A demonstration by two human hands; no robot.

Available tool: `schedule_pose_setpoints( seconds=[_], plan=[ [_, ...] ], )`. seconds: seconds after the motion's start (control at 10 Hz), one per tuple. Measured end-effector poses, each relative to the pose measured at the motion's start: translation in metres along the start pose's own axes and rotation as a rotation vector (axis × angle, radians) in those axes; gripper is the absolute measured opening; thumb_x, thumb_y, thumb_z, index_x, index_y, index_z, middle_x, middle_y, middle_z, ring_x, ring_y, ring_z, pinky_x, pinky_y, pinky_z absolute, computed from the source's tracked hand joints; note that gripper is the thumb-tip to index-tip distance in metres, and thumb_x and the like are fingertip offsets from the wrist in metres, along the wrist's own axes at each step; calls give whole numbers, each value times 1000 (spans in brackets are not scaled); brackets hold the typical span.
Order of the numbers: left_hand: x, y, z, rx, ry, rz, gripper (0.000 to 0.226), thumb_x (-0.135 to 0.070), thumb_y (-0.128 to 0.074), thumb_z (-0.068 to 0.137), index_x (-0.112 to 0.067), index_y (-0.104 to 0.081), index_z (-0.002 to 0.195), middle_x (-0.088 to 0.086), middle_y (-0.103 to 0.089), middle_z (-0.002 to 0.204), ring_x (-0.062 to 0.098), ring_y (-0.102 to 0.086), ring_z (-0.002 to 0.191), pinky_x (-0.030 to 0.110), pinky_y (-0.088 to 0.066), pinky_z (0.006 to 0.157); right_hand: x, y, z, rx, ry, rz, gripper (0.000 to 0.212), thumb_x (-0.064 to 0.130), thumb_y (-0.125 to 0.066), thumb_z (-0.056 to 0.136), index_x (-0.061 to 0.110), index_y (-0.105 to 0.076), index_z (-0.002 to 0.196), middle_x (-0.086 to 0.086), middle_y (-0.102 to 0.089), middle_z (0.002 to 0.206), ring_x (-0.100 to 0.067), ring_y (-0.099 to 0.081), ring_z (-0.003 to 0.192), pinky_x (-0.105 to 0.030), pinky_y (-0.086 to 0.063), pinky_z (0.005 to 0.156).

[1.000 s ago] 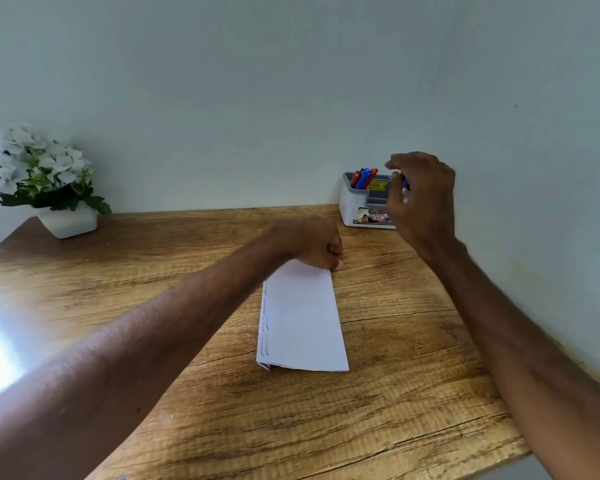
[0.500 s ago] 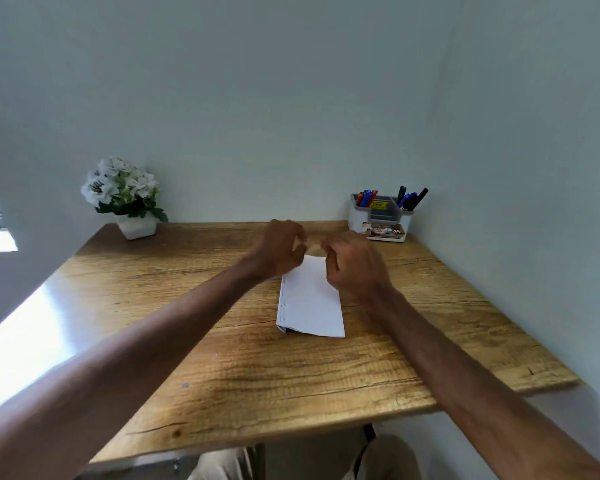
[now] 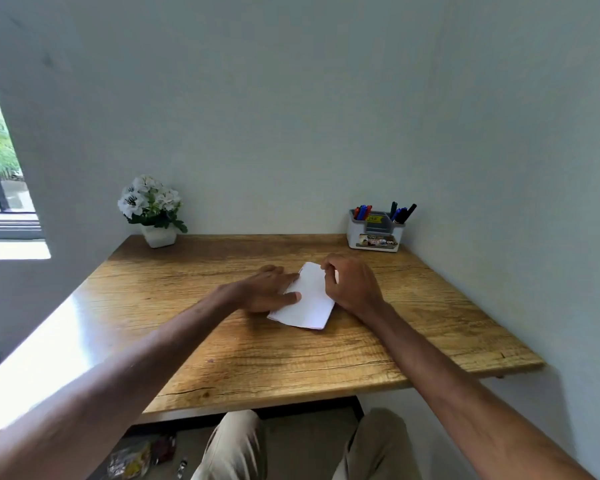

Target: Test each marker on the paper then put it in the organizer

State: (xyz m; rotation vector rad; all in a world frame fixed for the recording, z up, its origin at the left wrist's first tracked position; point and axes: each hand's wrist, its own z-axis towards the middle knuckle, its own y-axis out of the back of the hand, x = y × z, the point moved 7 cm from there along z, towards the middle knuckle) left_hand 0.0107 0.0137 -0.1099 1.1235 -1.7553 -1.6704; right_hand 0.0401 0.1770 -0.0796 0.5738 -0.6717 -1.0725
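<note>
Paper: the folded white paper (image 3: pixel 309 299) lies askew on the wooden table (image 3: pixel 291 368), and we place everything else from it.
Left hand: the left hand (image 3: pixel 267 289) rests flat on the paper's left edge, fingers straight and spread, the thumb lying on the sheet.
Right hand: the right hand (image 3: pixel 352 284) sits on the paper's far right edge with its fingers curled. It seems to us to pinch that edge, and we see no marker in it.
Markers: one bunch of markers (image 3: pixel 362 212) and a second bunch (image 3: pixel 400 213) stand upright well beyond the paper, far and to the right. None lies near the sheet.
Organizer: the organizer (image 3: pixel 352 233) that holds them sits in the table's corner, far right of the paper.
Change: a second ago the right hand was up at the organizer with a blue marker at its fingertips. It has since come back to the paper without one. The paper, which lay straight, has been turned.
Meaning: we judge that the marker went in and, with none left out, the testing looks finished. The hands now deal only with the sheet.
Around: a flower pot (image 3: pixel 153 211) stands far left of the paper, and a window (image 3: pixel 0 188) lies further left still.
</note>
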Motion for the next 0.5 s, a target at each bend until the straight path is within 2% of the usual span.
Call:
schedule_pose_setpoints(
  seconds=[0.1, 0.2, 0.3, 0.4, 0.5],
  plan=[
    [21, -5, 13, 85, -8, -20, 64, -64, -32, 103, -49, -6, 160, 0, 7, 172, 26, 15, 158, 60, 4, 123, -6, 0, 1, -7, -29, 38, 16, 8, -61, 91, 14, -74, 98, -3, -76, 94, -15, -66, 86, -30, -56, 76],
    [31, -4, 29, 126, -41, -68, 62, -61, -38, 101, -57, -9, 156, -5, 11, 172, 23, 19, 157, 62, 8, 122, -10, -3, 4, -1, -45, 62, 15, 8, -61, 91, 14, -74, 94, -1, -74, 87, -13, -65, 80, -35, -59, 74],
    [27, 0, 45, 133, -108, -90, 73, -62, -40, 87, -57, -15, 155, -8, 6, 172, 20, 13, 157, 60, 6, 123, -16, -7, 10, 5, -83, 86, 14, 10, -62, 90, 16, -74, 92, 2, -73, 83, -11, -65, 79, -35, -59, 74],
    [35, 2, 63, 112, -124, -175, 73, -58, -47, 85, -56, -23, 154, -12, -2, 171, 16, 4, 158, 57, 2, 125, -19, -8, 18, 7, -95, 136, 14, 10, -63, 89, 16, -76, 91, 3, -74, 82, -10, -66, 76, -32, -60, 74],
    [34, 17, 82, -45, -217, -360, 62, -54, -53, 96, -49, -34, 154, -14, -27, 166, 15, -26, 153, 48, -19, 125, -24, -2, 40, -38, -120, 203, 15, 9, -63, 90, 15, -77, 90, 3, -76, 82, -7, -67, 72, -26, -59, 68]
  ],
)
